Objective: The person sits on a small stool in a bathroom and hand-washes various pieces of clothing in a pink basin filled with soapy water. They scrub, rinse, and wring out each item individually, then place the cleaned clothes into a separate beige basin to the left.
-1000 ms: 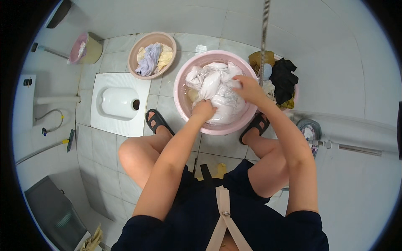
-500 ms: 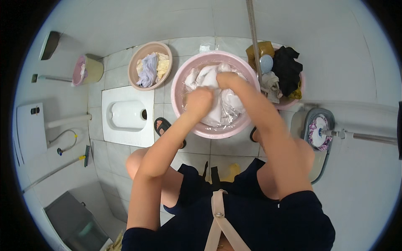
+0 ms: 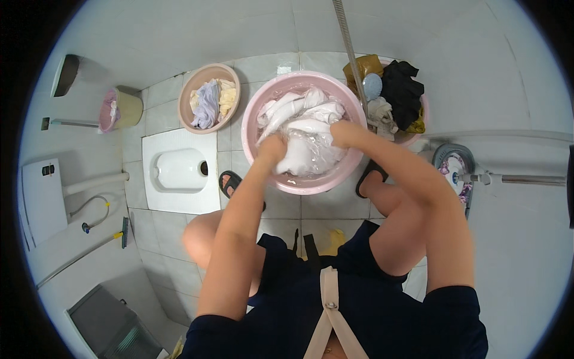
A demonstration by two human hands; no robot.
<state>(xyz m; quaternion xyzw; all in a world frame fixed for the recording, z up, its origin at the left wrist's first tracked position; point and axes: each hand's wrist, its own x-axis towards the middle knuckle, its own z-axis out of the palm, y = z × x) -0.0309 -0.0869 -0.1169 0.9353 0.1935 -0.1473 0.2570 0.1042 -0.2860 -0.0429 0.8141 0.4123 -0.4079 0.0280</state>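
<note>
A pink basin [image 3: 306, 189] stands on the floor in front of me, with water and a soaked white cloth [image 3: 311, 112] in it. The cloth lies bunched in folds, part of it under the water's surface. On the basin's left side, my left hand [image 3: 272, 148] is closed on an edge of the cloth. Across from it, my right hand [image 3: 345, 133] grips the cloth near the right rim, its fingertips hidden in the wet folds. Whether the cloth is a shirt or some other garment cannot be made out.
Left of the basin is a beige tub [image 3: 181, 107] of lilac and cream clothes, beside a squat toilet [image 3: 210, 140]. To the right, dark clothes [image 3: 399, 88] fill another tub behind a hanging metal hose [image 3: 348, 42]. A mop bucket [image 3: 443, 154] stands at the right wall.
My hands have moved apart: the left slightly left and down, the right right and down. The cloth between them has spread wider. My right knee and foot have shifted outward.
</note>
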